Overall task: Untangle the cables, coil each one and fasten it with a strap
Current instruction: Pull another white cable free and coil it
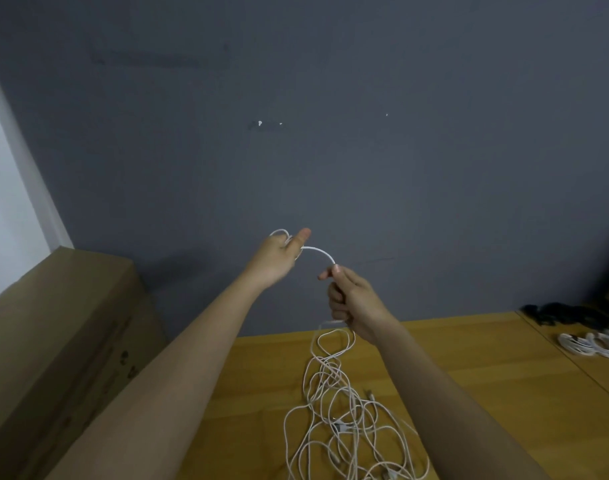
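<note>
Above the table (261,393), both outstretched hands keep a closed grip: left hand (279,256) and right hand (351,299) hold one white cable (318,251).

Two hands are raised over the table: the left hand (279,252) and the right hand (351,299), with one white cable (318,251) arching between them. One tangle (344,410) of white cables lies near on the one wooden table (486,368); its strands cannot be counted. Far right sit about three coiled white cables (594,344) and one pile of black straps (569,314), too blurred to count. One cardboard box (54,327) stands at left.
</note>
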Tool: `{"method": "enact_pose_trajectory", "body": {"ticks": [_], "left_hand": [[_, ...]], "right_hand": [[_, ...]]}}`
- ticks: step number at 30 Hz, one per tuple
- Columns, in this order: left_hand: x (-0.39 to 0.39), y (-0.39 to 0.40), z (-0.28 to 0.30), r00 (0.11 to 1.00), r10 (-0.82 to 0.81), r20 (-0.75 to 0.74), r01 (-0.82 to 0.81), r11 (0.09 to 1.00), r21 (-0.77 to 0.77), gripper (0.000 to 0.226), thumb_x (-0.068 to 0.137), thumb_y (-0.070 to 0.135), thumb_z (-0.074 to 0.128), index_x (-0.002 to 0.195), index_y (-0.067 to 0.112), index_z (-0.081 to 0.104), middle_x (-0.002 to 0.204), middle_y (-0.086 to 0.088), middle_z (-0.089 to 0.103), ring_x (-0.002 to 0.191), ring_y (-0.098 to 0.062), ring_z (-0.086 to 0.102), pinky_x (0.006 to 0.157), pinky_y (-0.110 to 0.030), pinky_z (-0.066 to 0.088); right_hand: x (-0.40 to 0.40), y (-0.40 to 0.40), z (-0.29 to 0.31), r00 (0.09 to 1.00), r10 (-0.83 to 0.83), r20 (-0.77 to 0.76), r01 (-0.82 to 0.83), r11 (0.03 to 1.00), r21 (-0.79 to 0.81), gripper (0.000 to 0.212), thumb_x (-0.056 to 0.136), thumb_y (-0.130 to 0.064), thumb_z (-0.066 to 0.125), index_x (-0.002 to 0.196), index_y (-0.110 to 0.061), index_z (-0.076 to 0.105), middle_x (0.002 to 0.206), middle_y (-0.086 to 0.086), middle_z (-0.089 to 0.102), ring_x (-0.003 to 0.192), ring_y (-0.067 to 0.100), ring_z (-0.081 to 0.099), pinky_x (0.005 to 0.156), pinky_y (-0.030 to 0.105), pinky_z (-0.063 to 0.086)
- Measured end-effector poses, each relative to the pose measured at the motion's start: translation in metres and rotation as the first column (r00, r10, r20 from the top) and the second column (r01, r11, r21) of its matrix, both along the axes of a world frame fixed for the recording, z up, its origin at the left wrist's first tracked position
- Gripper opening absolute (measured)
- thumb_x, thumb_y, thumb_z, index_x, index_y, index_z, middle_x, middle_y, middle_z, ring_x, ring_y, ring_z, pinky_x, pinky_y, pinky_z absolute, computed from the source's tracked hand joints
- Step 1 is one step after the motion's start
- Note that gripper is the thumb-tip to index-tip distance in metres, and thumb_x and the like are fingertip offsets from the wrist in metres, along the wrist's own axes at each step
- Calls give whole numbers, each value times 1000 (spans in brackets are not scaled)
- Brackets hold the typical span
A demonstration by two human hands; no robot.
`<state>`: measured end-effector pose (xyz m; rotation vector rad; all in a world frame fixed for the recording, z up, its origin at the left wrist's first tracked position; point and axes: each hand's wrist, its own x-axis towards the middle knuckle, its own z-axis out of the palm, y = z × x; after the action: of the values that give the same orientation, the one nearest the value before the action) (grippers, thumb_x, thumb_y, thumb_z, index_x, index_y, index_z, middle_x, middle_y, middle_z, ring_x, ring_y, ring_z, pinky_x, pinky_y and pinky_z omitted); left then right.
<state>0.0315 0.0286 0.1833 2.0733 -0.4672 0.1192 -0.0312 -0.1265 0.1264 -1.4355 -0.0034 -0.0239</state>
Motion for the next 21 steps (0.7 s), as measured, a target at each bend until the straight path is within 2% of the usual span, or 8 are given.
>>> {"method": "enact_pose_trajectory", "body": {"ticks": [2, 6, 9, 11, 13, 15, 17, 21], "left_hand": [[-2, 6, -2, 996, -61, -58, 60, 998, -19, 45, 98, 51, 38, 72, 15, 41, 48, 7, 41, 41, -9, 37, 47, -21, 35], [-3, 12, -7, 946, -239, -220, 242, 970, -12, 43, 97, 52, 42, 72, 17, 42, 44, 13, 35, 38, -5, 31, 40, -15, 31], [-8, 11, -6, 902, -314, -297, 333, 943, 11, 41, 94, 52, 48, 68, 24, 36, 50, 9, 30, 42, -8, 26, 44, -20, 26], [-13, 6, -4, 890, -342, -301, 374, 925, 58, 45, 95, 54, 44, 64, 23, 35, 49, 9, 28, 42, -9, 24, 46, -21, 26], [-18, 2, 0, 871, -378, -314, 393, 919, -19, 48, 97, 54, 37, 63, 20, 36, 47, 8, 25, 42, -10, 22, 47, -23, 27], [-22, 1, 7, 850, -418, -320, 387, 908, -157, 51, 98, 55, 31, 63, 20, 37, 46, 7, 23, 41, -11, 21, 47, -23, 28], [-23, 3, 11, 836, -443, -324, 377, 893, -247, 54, 99, 56, 22, 62, 20, 38, 43, 7, 23, 39, -11, 20, 46, -22, 31], [-22, 8, 3, 789, -494, -366, 359, 853, -378, 49, 103, 37, 17, 65, 14, 39, 40, 8, 22, 34, -7, 16, 47, -25, 28]], "right_hand": [[0, -9, -3, 994, -106, 24, 108, 955, -276, 31, 98, -35, 49, 82, -14, 64, 50, -8, 34, 44, 7, 27, 41, 16, 26], [9, -27, 5, 924, -265, 277, 383, 616, -688, 33, 89, -42, 61, 75, -14, 69, 55, -2, 49, 48, 11, 39, 47, 24, 28], [17, -30, 31, 773, -281, 569, 633, 401, -662, 34, 87, -41, 64, 82, -9, 72, 73, 6, 58, 61, 16, 49, 53, 27, 35], [24, -27, 51, 645, -272, 714, 755, 368, -542, 29, 84, -37, 69, 84, -8, 74, 80, 8, 60, 66, 19, 54, 56, 30, 41], [31, -23, 64, 605, -264, 751, 779, 393, -488, 26, 84, -35, 69, 85, -10, 75, 82, 7, 59, 67, 17, 55, 57, 30, 42], [36, -23, 61, 699, -258, 667, 693, 476, -542, 23, 87, -34, 67, 89, -12, 74, 83, 5, 57, 70, 15, 52, 61, 28, 39], [37, -23, 44, 845, -217, 489, 500, 646, -577, 18, 90, -28, 63, 85, -13, 73, 77, 5, 58, 66, 12, 50, 58, 23, 35], [23, -8, 0, 982, -126, 141, 162, 944, -287, 23, 96, -22, 55, 76, -17, 64, 59, 0, 51, 40, 5, 38, 41, 18, 32]]}}
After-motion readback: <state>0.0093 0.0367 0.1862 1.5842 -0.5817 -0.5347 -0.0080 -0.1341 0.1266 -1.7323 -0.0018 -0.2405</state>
